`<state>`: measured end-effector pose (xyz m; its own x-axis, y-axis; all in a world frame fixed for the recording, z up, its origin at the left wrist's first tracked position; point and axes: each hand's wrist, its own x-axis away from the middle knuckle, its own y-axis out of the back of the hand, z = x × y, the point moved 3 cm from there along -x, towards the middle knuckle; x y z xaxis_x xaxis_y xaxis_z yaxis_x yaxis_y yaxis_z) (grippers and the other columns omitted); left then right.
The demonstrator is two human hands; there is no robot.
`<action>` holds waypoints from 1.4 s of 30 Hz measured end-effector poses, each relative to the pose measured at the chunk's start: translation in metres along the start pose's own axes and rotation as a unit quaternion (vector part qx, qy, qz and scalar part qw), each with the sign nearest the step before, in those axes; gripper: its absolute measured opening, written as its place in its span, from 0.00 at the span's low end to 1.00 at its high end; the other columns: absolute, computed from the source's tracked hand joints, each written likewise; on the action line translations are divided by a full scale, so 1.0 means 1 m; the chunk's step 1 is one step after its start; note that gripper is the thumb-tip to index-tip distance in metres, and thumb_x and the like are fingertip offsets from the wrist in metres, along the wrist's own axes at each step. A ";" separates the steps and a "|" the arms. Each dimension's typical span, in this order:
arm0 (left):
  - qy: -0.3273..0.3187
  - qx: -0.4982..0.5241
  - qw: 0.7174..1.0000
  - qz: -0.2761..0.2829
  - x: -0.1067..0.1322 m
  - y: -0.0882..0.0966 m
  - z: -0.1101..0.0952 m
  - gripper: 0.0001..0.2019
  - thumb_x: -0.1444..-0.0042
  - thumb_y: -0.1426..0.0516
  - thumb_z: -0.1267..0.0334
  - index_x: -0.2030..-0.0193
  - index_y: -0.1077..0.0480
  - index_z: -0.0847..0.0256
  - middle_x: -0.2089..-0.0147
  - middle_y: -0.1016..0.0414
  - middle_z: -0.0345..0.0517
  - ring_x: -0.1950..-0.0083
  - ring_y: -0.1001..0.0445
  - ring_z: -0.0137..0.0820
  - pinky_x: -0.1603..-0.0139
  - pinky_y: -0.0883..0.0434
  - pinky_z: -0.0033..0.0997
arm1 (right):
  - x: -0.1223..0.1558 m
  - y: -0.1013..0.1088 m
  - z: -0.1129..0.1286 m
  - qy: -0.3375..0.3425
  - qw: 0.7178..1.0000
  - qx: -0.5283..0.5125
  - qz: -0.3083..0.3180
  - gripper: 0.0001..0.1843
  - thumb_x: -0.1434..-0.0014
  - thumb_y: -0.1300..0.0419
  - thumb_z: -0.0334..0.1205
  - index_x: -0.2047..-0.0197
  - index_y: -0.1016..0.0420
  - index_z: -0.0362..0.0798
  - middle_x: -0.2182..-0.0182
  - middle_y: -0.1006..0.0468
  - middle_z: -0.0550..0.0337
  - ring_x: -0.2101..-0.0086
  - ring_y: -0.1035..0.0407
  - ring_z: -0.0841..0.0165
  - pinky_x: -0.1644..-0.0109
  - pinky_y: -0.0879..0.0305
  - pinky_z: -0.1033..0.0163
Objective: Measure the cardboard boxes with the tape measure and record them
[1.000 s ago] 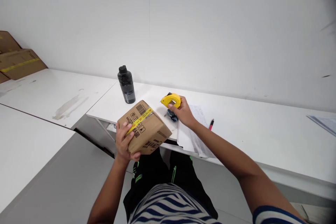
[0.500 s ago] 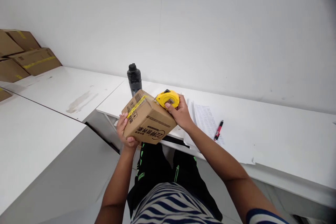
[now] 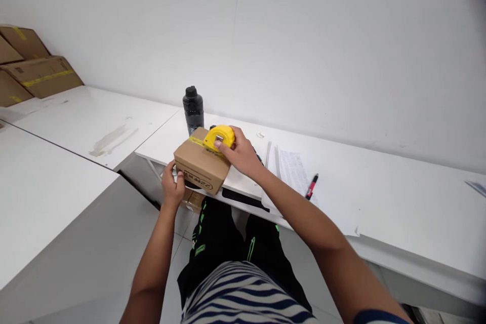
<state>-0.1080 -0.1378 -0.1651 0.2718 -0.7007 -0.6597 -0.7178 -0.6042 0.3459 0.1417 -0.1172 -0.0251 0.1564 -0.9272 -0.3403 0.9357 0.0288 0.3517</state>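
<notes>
A small cardboard box (image 3: 199, 168) with yellow tape sits level at the front edge of the white table (image 3: 379, 197). My left hand (image 3: 172, 186) grips its lower left corner, fingers closed on it. My right hand (image 3: 237, 154) holds a yellow tape measure (image 3: 217, 137) and presses it onto the top of the box. A black water bottle (image 3: 193, 110) stands just behind the box.
Printed papers (image 3: 294, 172) and a red pen (image 3: 312, 186) lie on the table to the right. A second white table (image 3: 87, 126) stands at the left, with stacked cardboard boxes (image 3: 34, 76) at its far end. My legs are under the table edge.
The box went from tilted in the air to level at the table edge. My right hand brought the tape measure from the table onto the box top.
</notes>
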 end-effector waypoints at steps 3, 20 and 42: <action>0.026 0.056 0.998 -0.024 -0.014 -0.001 -0.017 0.30 0.35 0.54 0.42 0.37 0.39 0.64 0.40 0.29 0.61 0.39 0.29 0.40 0.37 0.32 0.43 | -0.030 -0.015 0.007 0.024 0.999 0.027 0.032 0.33 0.41 0.42 0.60 0.39 0.39 0.51 0.54 0.22 0.54 0.57 0.27 0.59 0.51 0.31 0.51; 0.052 0.133 0.986 -0.082 -0.049 -0.023 -0.056 0.20 0.36 0.48 0.55 0.41 0.31 0.59 0.34 0.30 0.53 0.34 0.31 0.36 0.32 0.34 0.41 | -0.073 -0.061 0.009 0.072 0.981 0.131 0.122 0.29 0.39 0.43 0.55 0.40 0.41 0.49 0.52 0.23 0.49 0.56 0.28 0.55 0.52 0.33 0.50; -0.049 0.211 0.976 -0.002 -0.071 -0.026 -0.031 0.13 0.39 0.43 0.51 0.58 0.33 0.59 0.43 0.22 0.56 0.41 0.24 0.39 0.39 0.29 0.49 | 0.028 0.057 -0.006 -0.004 0.967 0.213 0.141 0.29 0.38 0.43 0.56 0.41 0.43 0.49 0.58 0.25 0.52 0.66 0.30 0.62 0.65 0.34 0.58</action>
<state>-0.0887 -0.0843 -0.1070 0.2283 -0.6462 -0.7282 -0.9226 -0.3824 0.0501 0.2018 -0.1395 -0.0202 0.3829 -0.9076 -0.1723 0.6410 0.1268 0.7570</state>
